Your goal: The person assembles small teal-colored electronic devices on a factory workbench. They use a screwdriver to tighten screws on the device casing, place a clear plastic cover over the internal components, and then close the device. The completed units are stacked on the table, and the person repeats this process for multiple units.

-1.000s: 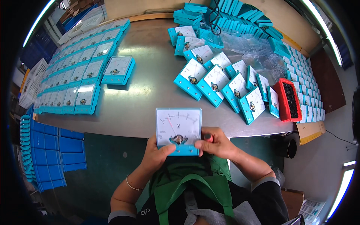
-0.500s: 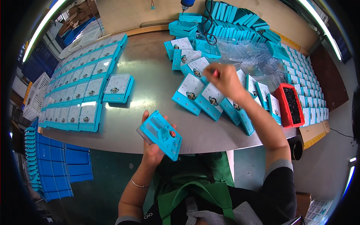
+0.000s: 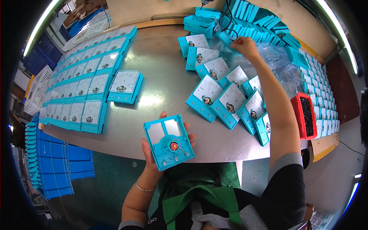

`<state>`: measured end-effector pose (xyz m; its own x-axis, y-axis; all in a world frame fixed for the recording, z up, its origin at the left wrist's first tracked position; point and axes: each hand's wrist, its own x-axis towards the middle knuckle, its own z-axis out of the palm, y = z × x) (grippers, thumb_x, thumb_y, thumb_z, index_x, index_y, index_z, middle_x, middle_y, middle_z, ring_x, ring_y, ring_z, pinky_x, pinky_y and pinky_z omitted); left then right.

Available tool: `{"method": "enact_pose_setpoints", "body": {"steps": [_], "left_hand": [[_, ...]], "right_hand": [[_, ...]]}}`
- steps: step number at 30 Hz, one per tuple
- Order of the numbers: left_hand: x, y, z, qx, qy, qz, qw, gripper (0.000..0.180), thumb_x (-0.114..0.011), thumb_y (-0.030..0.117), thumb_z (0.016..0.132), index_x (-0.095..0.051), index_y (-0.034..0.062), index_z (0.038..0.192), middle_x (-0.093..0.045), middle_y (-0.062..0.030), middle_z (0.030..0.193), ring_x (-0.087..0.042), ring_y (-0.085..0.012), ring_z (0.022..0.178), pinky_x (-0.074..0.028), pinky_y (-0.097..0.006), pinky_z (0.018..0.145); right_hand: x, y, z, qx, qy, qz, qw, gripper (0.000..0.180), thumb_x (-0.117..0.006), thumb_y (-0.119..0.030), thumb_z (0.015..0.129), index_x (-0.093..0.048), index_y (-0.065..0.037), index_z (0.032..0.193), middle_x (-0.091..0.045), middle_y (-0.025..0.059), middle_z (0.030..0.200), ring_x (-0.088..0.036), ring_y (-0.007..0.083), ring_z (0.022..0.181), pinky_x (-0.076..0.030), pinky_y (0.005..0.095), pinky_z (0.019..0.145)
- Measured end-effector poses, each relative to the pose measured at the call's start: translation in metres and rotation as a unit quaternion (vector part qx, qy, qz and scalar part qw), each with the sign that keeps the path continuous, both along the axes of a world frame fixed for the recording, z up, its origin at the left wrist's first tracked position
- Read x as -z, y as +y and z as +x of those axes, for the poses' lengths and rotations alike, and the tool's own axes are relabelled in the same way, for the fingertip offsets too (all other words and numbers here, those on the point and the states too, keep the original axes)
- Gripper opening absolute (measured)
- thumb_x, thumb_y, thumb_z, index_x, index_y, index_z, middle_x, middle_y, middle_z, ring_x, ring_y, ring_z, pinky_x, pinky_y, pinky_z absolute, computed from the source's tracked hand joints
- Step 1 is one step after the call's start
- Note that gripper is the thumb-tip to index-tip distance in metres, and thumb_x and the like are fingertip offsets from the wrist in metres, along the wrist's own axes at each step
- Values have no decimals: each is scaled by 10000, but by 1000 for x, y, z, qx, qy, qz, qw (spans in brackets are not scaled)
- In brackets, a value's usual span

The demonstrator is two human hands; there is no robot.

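My left hand (image 3: 150,156) holds a teal panel meter (image 3: 161,147) with its back turned up, above the table's front edge. Inside the frame of this meter show a round red-centred part and thin wires. My right arm stretches to the back of the table, where my right hand (image 3: 245,47) pinches the edge of a teal plastic cover (image 3: 227,41), tilted and partly blurred. In front of that hand lie several meters (image 3: 207,94) with white dials facing up, overlapping one another.
Rows of meters (image 3: 92,113) fill the left side, with a single meter (image 3: 124,86) beside them. Stacked teal covers (image 3: 249,15), clear plastic covers (image 3: 274,55) and a hanging screwdriver tip (image 3: 206,2) are at the back. A red bin (image 3: 304,119) of small black parts stands at right.
My right hand has moved farther back and lifted a teal cover by its edge. My left hand has turned the meter so that its back faces up more fully.
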<state>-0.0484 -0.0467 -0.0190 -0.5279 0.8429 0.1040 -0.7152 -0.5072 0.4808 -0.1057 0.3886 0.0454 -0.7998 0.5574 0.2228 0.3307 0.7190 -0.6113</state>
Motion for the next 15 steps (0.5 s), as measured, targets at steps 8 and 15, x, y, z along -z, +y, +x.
{"method": "enact_pose_setpoints", "body": {"steps": [8, 15], "left_hand": [[5, -7, 9, -64, 45, 19, 997, 835, -476, 672, 829, -176, 226, 1468, -444, -235, 1314, -568, -379, 1082, -478, -518, 929], [-5, -56, 26, -200, 98, -74, 972, 712, -448, 560, 843, -264, 206, 1432, -463, -209, 1303, -587, -380, 998, -485, -498, 890]], "right_hand": [[-76, -102, 106, -222, 138, -453, 852, 211, -724, -243, 828, -616, -62, 822, -523, -47, 592, -400, 22, 419, -260, 176, 370], [-17, -207, 136, -300, -147, -446, 830, 259, -725, -199, 823, -653, 10, 958, -482, -26, 598, -446, 75, 523, -313, 230, 439]]}}
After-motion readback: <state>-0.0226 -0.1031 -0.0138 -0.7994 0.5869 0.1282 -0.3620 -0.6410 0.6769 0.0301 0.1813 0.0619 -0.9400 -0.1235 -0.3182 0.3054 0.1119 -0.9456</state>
